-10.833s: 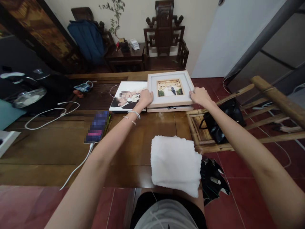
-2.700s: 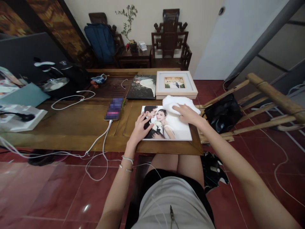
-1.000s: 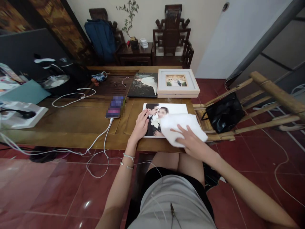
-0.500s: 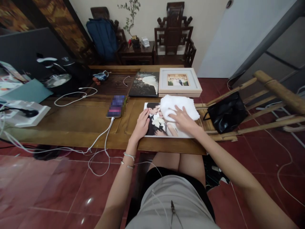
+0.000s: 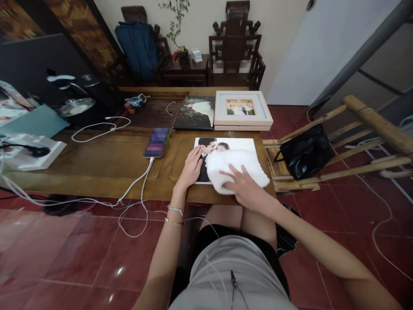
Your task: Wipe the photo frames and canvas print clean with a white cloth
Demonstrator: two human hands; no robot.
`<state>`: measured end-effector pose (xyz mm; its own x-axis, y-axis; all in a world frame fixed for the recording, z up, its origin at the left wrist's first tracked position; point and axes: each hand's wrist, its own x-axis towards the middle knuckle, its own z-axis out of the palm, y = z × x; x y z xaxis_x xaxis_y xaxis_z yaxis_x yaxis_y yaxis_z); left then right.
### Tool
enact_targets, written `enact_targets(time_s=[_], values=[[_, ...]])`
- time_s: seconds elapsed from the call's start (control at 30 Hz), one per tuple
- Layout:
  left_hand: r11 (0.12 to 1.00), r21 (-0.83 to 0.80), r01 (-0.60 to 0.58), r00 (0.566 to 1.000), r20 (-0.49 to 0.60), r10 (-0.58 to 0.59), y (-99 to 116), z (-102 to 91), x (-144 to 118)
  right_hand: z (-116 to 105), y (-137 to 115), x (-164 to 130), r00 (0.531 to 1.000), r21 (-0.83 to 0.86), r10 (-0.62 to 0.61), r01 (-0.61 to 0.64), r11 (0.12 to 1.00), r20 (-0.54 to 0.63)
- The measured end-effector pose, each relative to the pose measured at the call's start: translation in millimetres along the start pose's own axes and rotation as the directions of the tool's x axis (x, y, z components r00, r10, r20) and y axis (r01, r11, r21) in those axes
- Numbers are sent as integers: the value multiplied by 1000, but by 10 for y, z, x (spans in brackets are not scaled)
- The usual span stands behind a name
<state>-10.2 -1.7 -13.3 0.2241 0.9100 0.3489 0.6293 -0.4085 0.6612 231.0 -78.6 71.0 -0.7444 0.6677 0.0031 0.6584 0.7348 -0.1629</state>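
Note:
A wedding photo (image 5: 243, 144) with a white border lies flat on the wooden table in front of me. My left hand (image 5: 192, 165) rests along its left edge, fingers straight and close together. Over the lower right part of the photo sits a folded white cloth (image 5: 214, 165), fluffy like a towel. My right hand (image 5: 247, 185) has its fingers spread on top of this cloth and grips its near side. Most of the picture's lower half is hidden under the cloth.
Behind the photo lie a dark album (image 5: 195, 113) and a framed picture (image 5: 219, 110). A phone (image 5: 157, 143) on a white cable is at the left. Further left stand a power strip (image 5: 48, 156) and kettle (image 5: 97, 88). A bamboo chair (image 5: 364, 171) holding a black bag (image 5: 305, 151) stands right.
My right hand has drawn the white cloth toward me and slightly left, from the photo's upper right to its lower part. My left hand has stayed at the left edge.

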Motion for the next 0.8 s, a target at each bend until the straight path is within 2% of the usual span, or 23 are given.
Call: enact_targets(time_s=[0.2, 0.3, 0.37, 0.5, 0.63, 0.8], values=[[1000, -8, -16, 1000, -12, 16, 7, -31, 8, -210, 625, 768, 995, 65, 102, -101, 993, -15], [1000, -10, -27, 999, -30, 27, 15, -45, 15, -236, 781, 977, 991, 71, 119, -115, 991, -58], [999, -15, -28, 999, -38, 27, 11, -45, 19, -210, 784, 1013, 988, 60, 132, -128, 990, -80], [1000, -22, -8, 999, -40, 7, -10, -28, 22, -72, 554, 844, 987, -16, 133, -135, 991, -85], [1000, -23, -6, 1000, -25, 5, -20, -17, 22, 96, 124, 402, 995, -76, 71, -76, 994, -69], [999, -40, -19, 999, -26, 18, -19, -19, 22, 153, -344, -144, 1000, -2, 2, -2, 1000, -28]])
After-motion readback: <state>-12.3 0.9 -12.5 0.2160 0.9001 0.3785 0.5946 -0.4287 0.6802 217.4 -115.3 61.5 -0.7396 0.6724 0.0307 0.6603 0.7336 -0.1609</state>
